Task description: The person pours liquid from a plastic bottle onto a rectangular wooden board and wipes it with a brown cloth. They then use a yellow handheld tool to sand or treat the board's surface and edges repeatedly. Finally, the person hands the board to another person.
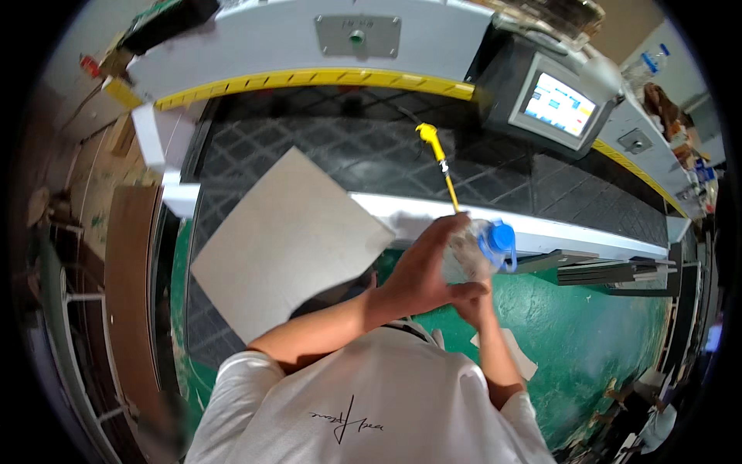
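A clear plastic bottle [466, 254] with a blue cap [502, 236] is held up in front of my chest, its cap end pointing right. Around its body my left hand [421, 271] is closed, thumb below and fingers above. My right hand [470, 309] is at the bottle's lower side, mostly hidden behind the left thumb and the bottle, so its fingers do not show. Left of the hands, a flat beige panel [286, 240] lies on the black work surface, a corner pointing away from me. A yellow air gun [431, 143] hangs just beyond the bottle.
Behind the black patterned machine bed [363, 166] runs a yellow strip [309, 78]. A lit control screen [558, 107] stands at the far right. Stacked dark panels [614, 272] sit to the right, above the green floor [595, 332]. A brown board [127, 286] stands at left.
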{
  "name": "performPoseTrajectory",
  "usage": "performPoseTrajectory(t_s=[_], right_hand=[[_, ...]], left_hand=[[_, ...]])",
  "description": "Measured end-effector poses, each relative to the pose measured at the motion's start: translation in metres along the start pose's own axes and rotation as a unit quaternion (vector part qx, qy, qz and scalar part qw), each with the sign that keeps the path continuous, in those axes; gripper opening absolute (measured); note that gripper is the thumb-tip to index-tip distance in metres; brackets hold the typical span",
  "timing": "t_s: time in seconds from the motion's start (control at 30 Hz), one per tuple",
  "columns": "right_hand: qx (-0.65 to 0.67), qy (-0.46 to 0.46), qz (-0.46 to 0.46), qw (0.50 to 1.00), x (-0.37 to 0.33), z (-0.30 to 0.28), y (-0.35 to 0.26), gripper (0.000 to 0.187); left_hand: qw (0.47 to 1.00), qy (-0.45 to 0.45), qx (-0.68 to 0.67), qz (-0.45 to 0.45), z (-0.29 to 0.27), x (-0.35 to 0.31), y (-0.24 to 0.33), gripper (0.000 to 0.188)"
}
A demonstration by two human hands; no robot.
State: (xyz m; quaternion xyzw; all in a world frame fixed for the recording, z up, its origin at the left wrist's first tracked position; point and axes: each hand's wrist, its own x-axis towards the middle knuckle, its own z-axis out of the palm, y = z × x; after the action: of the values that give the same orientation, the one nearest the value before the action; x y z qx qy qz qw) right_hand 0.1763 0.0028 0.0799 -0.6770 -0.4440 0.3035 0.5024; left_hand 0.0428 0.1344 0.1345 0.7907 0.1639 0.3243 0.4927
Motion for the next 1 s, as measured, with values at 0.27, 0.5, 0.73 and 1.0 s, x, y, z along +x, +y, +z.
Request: performPoseTrajectory(t_s=[0.27,0.5,0.73,1.0], right_hand=[[0.527,-0.089,0.322,0.782,-0.122,0.042,0.099,0.060],[0.646,0.065,0.180,0.739,-0.119,0.068,0.073,0.102],[0.519,0.016,0.072,0.852,-0.041,0.048,0.049,0.104],[0.112,0.042,0.041,0.992,0.038,0.066,0.022,0.086]], left_hand=[[0.995,-0.056,0.068,0.034,0.050,-0.084,-0.019,0.093],[0.999,-0.006,-0.006,0.045,0.037,-0.116,-0.013,0.101],[0.999,0.016,0.000,-0.049,-0.021,-0.137,-0.072,0.078],[0.846,0.309,0.408,-0.150,-0.227,-0.218,-0.243,0.027]])
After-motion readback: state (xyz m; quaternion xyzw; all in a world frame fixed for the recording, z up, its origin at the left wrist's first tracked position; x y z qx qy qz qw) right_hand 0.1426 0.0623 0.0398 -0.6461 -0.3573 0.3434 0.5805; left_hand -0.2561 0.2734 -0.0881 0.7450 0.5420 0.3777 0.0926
